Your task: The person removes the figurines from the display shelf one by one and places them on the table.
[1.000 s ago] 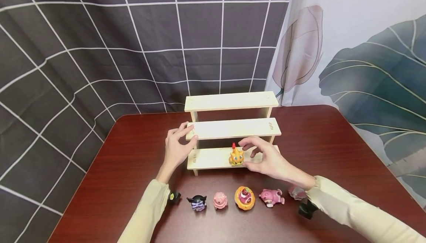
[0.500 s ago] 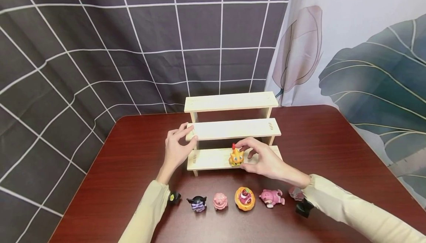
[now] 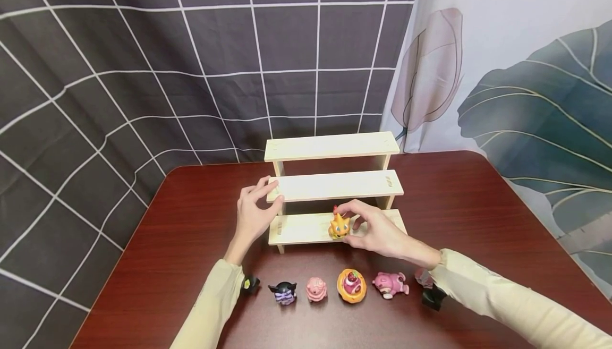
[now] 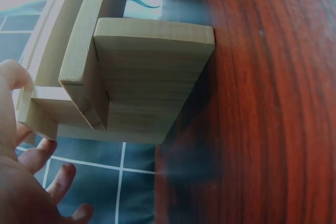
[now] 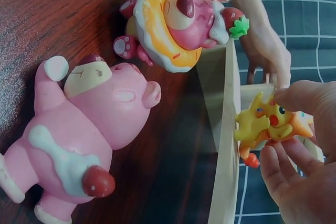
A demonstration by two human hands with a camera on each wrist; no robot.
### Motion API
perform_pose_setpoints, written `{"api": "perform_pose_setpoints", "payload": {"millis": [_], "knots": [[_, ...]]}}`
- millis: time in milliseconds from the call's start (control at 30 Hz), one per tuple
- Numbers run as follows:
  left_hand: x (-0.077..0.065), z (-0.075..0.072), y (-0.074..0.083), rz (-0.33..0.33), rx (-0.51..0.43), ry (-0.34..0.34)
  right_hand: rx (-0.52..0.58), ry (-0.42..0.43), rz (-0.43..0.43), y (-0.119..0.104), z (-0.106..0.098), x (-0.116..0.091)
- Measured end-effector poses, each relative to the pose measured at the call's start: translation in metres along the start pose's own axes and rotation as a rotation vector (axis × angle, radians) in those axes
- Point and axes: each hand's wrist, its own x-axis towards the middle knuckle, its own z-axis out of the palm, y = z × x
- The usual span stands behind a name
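A three-tier wooden display shelf (image 3: 330,185) stands on the table. My left hand (image 3: 255,211) holds the left end of its middle board, thumb at the front edge and index finger on top. The left wrist view shows my other fingers (image 4: 60,182) spread below and behind that end. On the lowest board sits an orange-and-yellow toy figurine (image 3: 339,226) with a red tip. My right hand (image 3: 380,232) pinches it from its right side. In the right wrist view, thumb and fingers lie around the figurine (image 5: 268,121) close to the board's front edge.
In front of the shelf several toy figurines form a row: a black-and-purple one (image 3: 285,292), a pink one (image 3: 316,289), one in an orange ring (image 3: 351,285) and a pink bear (image 3: 390,284) lying down. A grey checked curtain (image 3: 287,35) hangs behind.
My right hand has moved slightly left and closed its fingers around the orange-and-yellow figurine, which has shifted barely. My left hand stays at the shelf's end.
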Motion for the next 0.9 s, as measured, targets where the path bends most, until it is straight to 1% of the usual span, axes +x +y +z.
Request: {"api": "perform_pose_setpoints", "payload": {"millis": [233, 567, 733, 900], "knots": [[0.000, 0.000, 0.000, 0.003, -0.009, -0.002, 0.016, 0.006, -0.008, 0.004, 0.003, 0.001], [0.000, 0.001, 0.001, -0.001, -0.006, -0.004, 0.039, 0.012, -0.023, 0.004, 0.003, 0.000], [0.000, 0.001, 0.002, -0.003, -0.006, -0.003, 0.029, 0.018, -0.029, 0.002, 0.000, -0.003], [-0.001, 0.000, 0.002, 0.004, -0.004, 0.004, 0.019, 0.029, -0.027, -0.001, -0.007, -0.009]]}}
